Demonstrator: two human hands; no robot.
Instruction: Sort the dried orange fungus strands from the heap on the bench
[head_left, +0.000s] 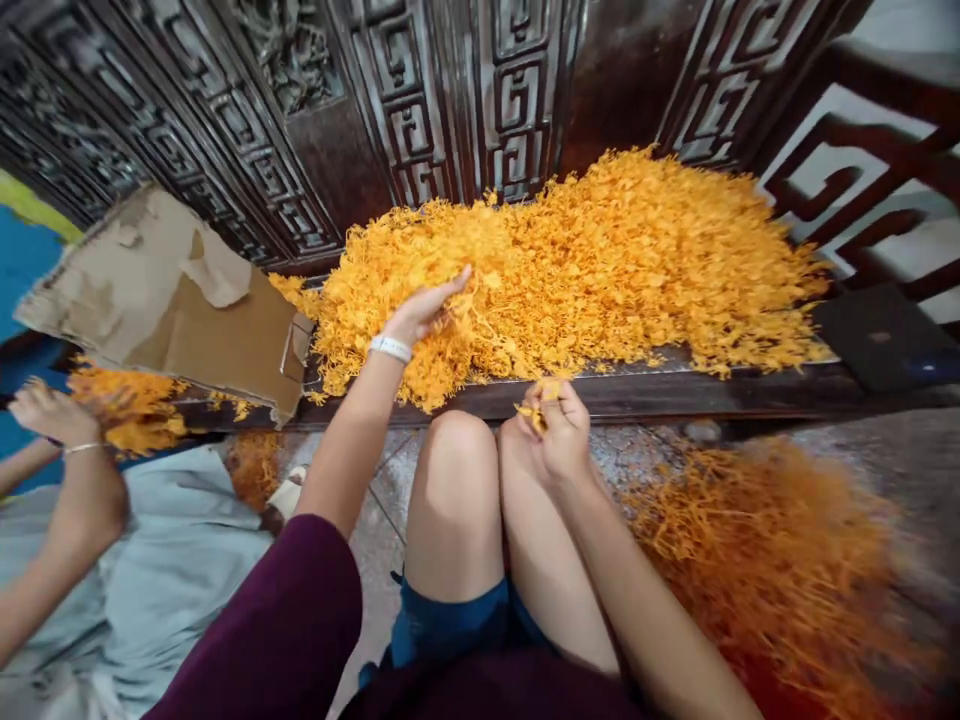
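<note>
Left hand (pixel 427 305) is at the left half of the yellow-orange pile (pixel 637 270), in contact with it. One digit stretches out toward the upper right; the other fingers are mostly covered by strands, so can't tell if they grip anything. White band (pixel 390 347) on that wrist, dark purple sleeve (pixel 300 590) further up the arm.

Right hand (pixel 564 425) is above the right thigh, just in front of the tabletop edge. Its fingers are curled in and pinching a small orange piece (pixel 534 417); fine detail of the piece is blurred.

The pile is long, thin petal-like bits and strands, heaped along the dark wooden tabletop (pixel 637 400), higher toward the right. Carved dark panel (pixel 517 90) stands right behind it.

Left end: torn cardboard box (pixel 232 320), tilted, beside the pile. Past it, a smaller orange heap (pixel 139 400) with a co-worker's hand (pixel 56 415) near it, bracelet (pixel 82 447) on the wrist; can't tell if it touches.

Right end: flat black item (pixel 874 335) next to the pile. Below, a loose darker orange mass (pixel 765 560) sits right of the knees, badly blurred.
</note>
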